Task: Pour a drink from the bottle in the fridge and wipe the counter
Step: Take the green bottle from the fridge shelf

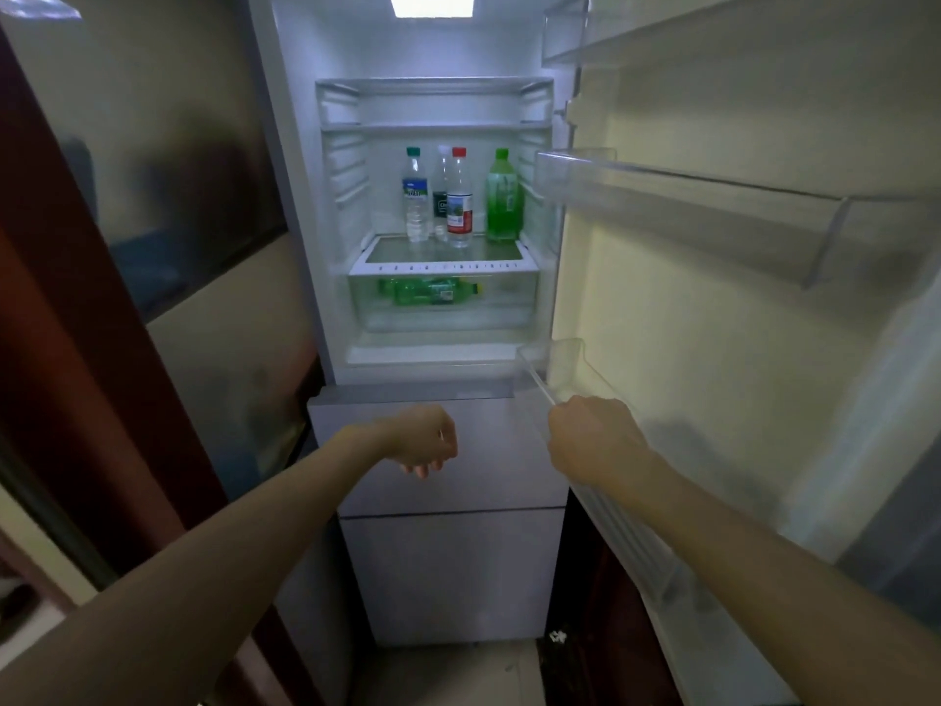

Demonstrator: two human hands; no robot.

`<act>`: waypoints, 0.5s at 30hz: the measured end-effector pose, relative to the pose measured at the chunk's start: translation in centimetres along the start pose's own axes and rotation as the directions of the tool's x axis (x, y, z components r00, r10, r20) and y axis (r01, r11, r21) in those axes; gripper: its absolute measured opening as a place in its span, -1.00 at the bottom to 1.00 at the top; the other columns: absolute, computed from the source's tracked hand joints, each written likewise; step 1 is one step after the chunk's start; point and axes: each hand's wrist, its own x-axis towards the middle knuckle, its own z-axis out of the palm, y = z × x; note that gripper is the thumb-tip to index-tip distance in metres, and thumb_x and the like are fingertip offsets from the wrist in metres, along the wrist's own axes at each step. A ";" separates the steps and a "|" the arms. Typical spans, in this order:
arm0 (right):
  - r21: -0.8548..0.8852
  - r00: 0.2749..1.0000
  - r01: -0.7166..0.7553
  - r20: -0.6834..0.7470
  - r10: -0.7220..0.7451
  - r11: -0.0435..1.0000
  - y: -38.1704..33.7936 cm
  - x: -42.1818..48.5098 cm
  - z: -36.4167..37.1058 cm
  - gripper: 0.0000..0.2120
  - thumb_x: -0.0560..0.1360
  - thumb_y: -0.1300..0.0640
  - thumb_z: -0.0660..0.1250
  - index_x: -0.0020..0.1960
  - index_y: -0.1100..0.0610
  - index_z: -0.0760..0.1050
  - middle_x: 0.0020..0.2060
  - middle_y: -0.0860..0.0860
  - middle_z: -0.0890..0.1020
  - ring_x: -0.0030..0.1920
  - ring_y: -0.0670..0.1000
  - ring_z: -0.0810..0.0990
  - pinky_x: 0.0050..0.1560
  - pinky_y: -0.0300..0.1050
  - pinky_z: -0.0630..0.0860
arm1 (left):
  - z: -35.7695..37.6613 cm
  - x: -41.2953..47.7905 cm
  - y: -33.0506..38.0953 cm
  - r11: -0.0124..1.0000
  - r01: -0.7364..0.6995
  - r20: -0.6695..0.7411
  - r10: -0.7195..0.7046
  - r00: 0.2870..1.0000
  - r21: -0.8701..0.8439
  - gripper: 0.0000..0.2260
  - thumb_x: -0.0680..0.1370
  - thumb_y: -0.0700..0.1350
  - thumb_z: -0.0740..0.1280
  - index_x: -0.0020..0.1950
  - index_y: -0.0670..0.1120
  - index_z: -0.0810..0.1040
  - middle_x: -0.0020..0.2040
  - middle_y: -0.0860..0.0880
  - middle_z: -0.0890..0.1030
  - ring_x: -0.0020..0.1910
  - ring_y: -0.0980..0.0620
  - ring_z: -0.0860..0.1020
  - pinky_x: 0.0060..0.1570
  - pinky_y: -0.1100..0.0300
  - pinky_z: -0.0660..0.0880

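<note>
The fridge stands open with its door [738, 308] swung out to the right. On the glass shelf [443, 254] stand several bottles: a clear one with a green cap [416, 196], a clear one with a white cap [441, 193], a clear one with a red cap [459, 198] and a green bottle [504, 196]. Another green bottle [433, 291] lies in the clear drawer below. My right hand [593, 438] grips the lower edge of the door. My left hand [425, 440] hovers in front of the closed lower compartment, fingers loosely curled, holding nothing.
Clear door bins [713, 196] jut from the inside of the door on the right. A dark red frame [76, 349] and a glass panel stand to the left of the fridge. The lower grey drawers [448, 568] are closed. The upper shelf holds nothing.
</note>
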 end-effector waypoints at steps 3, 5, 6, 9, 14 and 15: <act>-0.026 1.000 -0.005 -0.030 0.004 1.000 0.2 0.8 -0.3 -0.83 0.55 0.18 0.20 0.00 0.13 0.57 -0.05 0.06 0.64 -0.06 0.09 0.64 -0.19 -0.15 0.38 | -0.6 1.0 0.2 0.999 -0.019 -0.007 0.019 1.000 0.027 -0.78 0.63 -0.16 0.20 0.19 -0.18 0.57 0.01 -0.12 0.68 -0.08 -0.07 0.69 -0.09 0.08 0.64; -0.039 0.999 -0.012 -0.044 0.010 0.999 0.2 1.7 -0.5 -0.83 0.55 0.17 0.20 0.01 0.13 0.56 -0.04 0.06 0.64 -0.04 0.09 0.64 -0.18 -0.16 0.35 | -1.0 1.9 0.0 0.999 -0.037 -0.011 0.038 0.999 0.032 -0.78 0.63 -0.16 0.20 0.19 -0.19 0.58 0.02 -0.13 0.68 -0.07 -0.09 0.69 -0.08 0.08 0.63; -0.043 0.999 -0.014 -0.046 0.012 0.999 0.1 2.2 -0.5 -0.83 0.55 0.16 0.20 0.01 0.12 0.56 -0.03 0.06 0.63 -0.04 0.09 0.64 -0.18 -0.16 0.34 | -1.3 2.3 -0.2 0.999 -0.043 -0.014 0.043 0.999 0.033 -0.78 0.63 -0.16 0.20 0.18 -0.19 0.58 0.02 -0.14 0.69 -0.07 -0.09 0.69 -0.08 0.09 0.62; -0.056 0.999 -0.029 -0.023 0.028 0.998 -0.4 4.1 -0.2 -0.84 0.54 0.19 0.21 0.01 0.12 0.57 -0.03 0.05 0.64 -0.03 0.09 0.65 -0.18 -0.15 0.36 | -2.2 4.0 -1.3 0.998 -0.061 -0.024 0.062 0.998 0.024 -0.78 0.63 -0.16 0.22 0.16 -0.20 0.59 0.01 -0.14 0.69 -0.08 -0.08 0.68 -0.19 0.20 0.59; -0.120 0.998 -0.054 0.035 0.058 0.991 -1.1 9.1 0.0 -0.78 0.52 0.30 0.25 0.11 0.14 0.56 0.06 0.06 0.62 0.07 0.08 0.63 -0.13 -0.11 0.40 | -4.9 8.1 -4.8 0.995 -0.076 -0.038 0.079 0.996 0.058 -0.79 0.62 -0.16 0.23 0.14 -0.19 0.61 0.02 -0.12 0.69 -0.08 -0.06 0.68 -0.32 0.37 0.45; -0.124 0.996 -0.063 0.052 0.070 0.990 -1.1 10.3 0.0 -0.77 0.52 0.30 0.24 0.13 0.14 0.56 0.07 0.06 0.62 0.09 0.08 0.62 -0.09 -0.10 0.44 | -5.7 8.9 -5.5 0.995 -0.081 -0.039 0.084 0.996 0.061 -0.79 0.62 -0.17 0.23 0.13 -0.18 0.61 0.01 -0.11 0.70 -0.09 -0.04 0.68 -0.29 0.35 0.46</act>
